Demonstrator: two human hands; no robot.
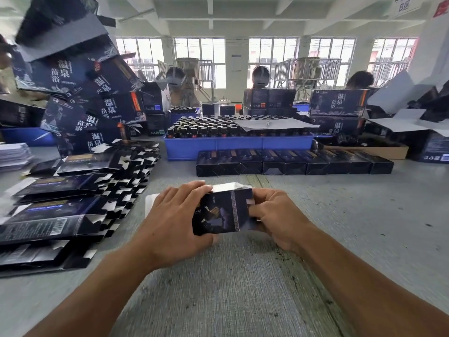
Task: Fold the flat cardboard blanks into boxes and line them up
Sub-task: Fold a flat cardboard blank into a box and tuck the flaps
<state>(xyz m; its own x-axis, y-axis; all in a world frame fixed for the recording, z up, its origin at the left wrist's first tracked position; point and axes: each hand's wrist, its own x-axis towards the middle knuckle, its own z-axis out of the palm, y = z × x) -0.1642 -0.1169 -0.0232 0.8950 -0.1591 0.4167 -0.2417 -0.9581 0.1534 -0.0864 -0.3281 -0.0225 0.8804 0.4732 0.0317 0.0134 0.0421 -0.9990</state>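
Both hands on one dark box [222,210], held just above the table [243,276] at centre. Left hand [175,215] wrapped round the near-left side, fingers curled over the top edge; right hand [274,215] with fingers clamped on the right end flap. Light, thin card, probably glossy and easily creased: best held by panel edges, not flaps. Left: stack of flat blanks [73,203]. Beyond: row of finished boxes [294,162], then blue tray [238,144] of bottles.

Dark box [222,212] half-folded above table centre, flat blanks [73,205] stacked left, finished boxes [294,161] rowed behind
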